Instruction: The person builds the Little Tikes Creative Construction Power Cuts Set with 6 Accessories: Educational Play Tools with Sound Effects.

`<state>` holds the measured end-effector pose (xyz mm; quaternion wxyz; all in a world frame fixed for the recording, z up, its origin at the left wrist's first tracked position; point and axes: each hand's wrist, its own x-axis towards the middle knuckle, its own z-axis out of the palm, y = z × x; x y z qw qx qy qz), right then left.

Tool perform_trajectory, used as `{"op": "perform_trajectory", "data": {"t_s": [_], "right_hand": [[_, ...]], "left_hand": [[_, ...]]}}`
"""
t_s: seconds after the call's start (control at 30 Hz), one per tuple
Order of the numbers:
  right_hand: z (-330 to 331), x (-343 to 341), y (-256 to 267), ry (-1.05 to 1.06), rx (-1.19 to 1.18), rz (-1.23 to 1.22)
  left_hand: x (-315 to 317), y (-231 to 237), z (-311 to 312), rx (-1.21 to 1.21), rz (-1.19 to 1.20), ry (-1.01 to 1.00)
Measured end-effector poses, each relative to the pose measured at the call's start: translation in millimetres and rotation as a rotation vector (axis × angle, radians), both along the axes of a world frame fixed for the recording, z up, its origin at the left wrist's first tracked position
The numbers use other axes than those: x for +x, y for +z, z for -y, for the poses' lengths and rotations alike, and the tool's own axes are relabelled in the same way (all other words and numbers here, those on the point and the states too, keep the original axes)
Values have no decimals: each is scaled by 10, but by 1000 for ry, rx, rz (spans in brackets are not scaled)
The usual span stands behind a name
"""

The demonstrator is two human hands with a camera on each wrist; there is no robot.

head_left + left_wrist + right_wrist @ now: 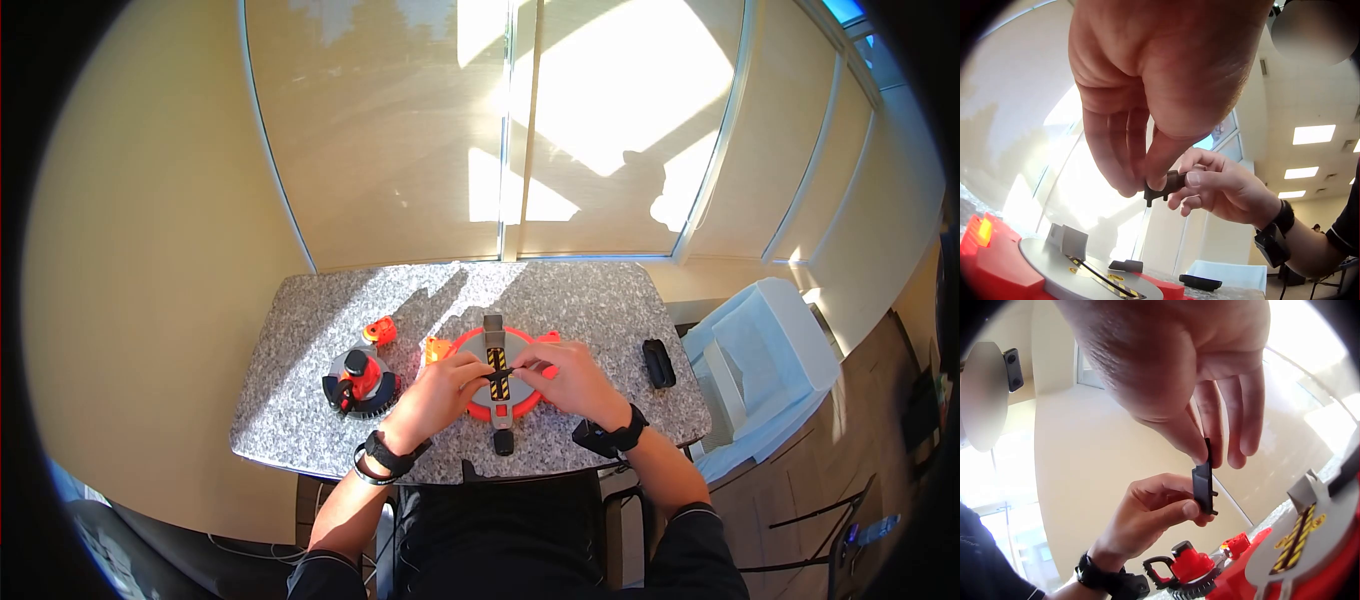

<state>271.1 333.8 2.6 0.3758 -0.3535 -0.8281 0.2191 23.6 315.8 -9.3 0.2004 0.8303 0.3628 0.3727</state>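
Observation:
A small black plastic piece (1203, 487) with short pegs along one side is held up between both hands. My left hand (447, 385) pinches one end between thumb and fingers. The other end is pinched by my right hand (570, 372), whose remaining fingers extend past it in the right wrist view. Below the hands sits a round red base (530, 400) with a grey disc (1054, 269) on top. Across the disc runs a yellow-and-black striped strip (1294, 540), with a grey upright block (1072, 239) at one end.
Left on the speckled table (290, 365) stands a red-and-black toy part (365, 380) with a handle. A smaller red-orange part (380, 331) lies behind it. A black case (658, 362) is near the right edge, beside a pale blue chair (765, 340).

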Motion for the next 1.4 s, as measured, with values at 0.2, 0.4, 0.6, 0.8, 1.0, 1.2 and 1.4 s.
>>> {"op": "perform_trajectory", "data": {"t_s": [0.2, 0.4, 0.6, 0.8, 1.0, 1.2, 1.4], "right_hand": [[25, -10, -22, -9, 28, 34], [-57, 236, -270, -85, 117, 242], [-91, 481, -449, -93, 50, 381], [-81, 589, -579, -100, 34, 449], [-86, 614, -648, -78, -1, 430], [-46, 595, -636, -91, -20, 408], [-12, 567, -638, -114, 0, 409]], "left_hand": [[-102, 0, -82, 61, -54, 108], [-292, -209, -298, 67, -78, 232], [-422, -486, -489, 36, -113, 301], [-472, -675, -580, 31, -130, 294], [-459, -682, -569, 35, -107, 293], [-460, -716, -584, 42, -110, 288], [-440, -695, -576, 17, -99, 302]]}}
